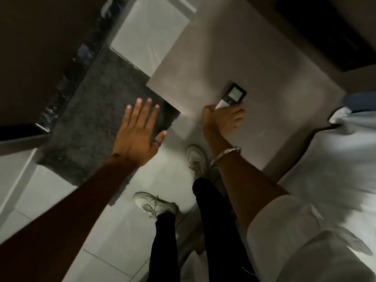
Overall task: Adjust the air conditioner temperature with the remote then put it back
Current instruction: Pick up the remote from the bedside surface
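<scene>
A slim white remote point(232, 96) with a dark top and a small grey screen lies against the grey tabletop point(223, 58) at centre right. My right hand point(222, 121) is wrapped around its lower end, thumb on the left side, fingers over the body; a metal bangle sits on that wrist. My left hand point(138, 131) hovers flat with its fingers spread over the edge of a dark rug, holding nothing. The air conditioner is out of sight.
A dark shaggy rug point(97, 110) lies on pale floor tiles at left. My two white sneakers point(154, 204) and black trousers are below. White bedding point(335, 163) lies to the right, and a dark object point(333, 27) sits at the table's far right corner.
</scene>
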Available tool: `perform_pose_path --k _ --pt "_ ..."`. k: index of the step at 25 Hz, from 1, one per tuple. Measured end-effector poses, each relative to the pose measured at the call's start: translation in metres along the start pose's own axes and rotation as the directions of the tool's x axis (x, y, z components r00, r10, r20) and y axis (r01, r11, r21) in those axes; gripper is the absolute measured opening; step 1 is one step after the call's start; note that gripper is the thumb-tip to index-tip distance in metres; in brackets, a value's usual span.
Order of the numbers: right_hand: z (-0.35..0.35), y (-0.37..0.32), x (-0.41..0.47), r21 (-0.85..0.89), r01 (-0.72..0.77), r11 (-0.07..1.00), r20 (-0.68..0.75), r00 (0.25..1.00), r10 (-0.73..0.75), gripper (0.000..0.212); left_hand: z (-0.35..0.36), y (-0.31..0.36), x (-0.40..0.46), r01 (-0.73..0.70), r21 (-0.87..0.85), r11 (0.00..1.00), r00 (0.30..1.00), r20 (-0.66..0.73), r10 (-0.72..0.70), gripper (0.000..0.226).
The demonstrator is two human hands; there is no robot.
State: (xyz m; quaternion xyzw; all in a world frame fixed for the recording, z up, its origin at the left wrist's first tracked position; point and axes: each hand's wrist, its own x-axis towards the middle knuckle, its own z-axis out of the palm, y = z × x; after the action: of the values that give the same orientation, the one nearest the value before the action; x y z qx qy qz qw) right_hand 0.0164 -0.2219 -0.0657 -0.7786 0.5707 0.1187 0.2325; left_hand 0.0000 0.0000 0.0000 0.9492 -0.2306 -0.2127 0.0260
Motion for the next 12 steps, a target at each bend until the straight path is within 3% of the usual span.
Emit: perform_pose_path --k 2,4,8,10,12 --pt "0.002 -0.006 0.003 0.109 -0.056 0.992 0.007 0.998 0.056 0.091 0.001 0.001 0.005 0.024 -0.017 1.000 1.000 0.015 -0.023 0.083" --pt "-0.014 -0.016 -0.004 0.280 -0.106 0.954 0.129 0.989 0.071 0.078 -0.013 0.002 0.001 0.039 -0.010 0.999 0.999 -0.026 -0.039 0.083" --pt "-0.076 -0.051 -0.067 0.512 -0.059 0.857 0.385 0.908 -0.167 0.050 -0.098 -0.012 -0.020 0.118 0.007 0.993 0.978 -0.176 -0.115 0.082" --pt "-0.129 -0.094 -0.124 0.599 -0.056 0.798 0.501 0.804 -0.320 0.047 -0.178 -0.024 -0.045 0.167 0.012 0.986 0.940 -0.304 -0.156 0.082" --pt "-0.183 -0.144 -0.179 0.691 -0.051 0.721 0.574 0.646 -0.503 0.053 -0.256 -0.038 -0.071 0.199 0.003 0.980 0.879 -0.443 -0.177 0.081"
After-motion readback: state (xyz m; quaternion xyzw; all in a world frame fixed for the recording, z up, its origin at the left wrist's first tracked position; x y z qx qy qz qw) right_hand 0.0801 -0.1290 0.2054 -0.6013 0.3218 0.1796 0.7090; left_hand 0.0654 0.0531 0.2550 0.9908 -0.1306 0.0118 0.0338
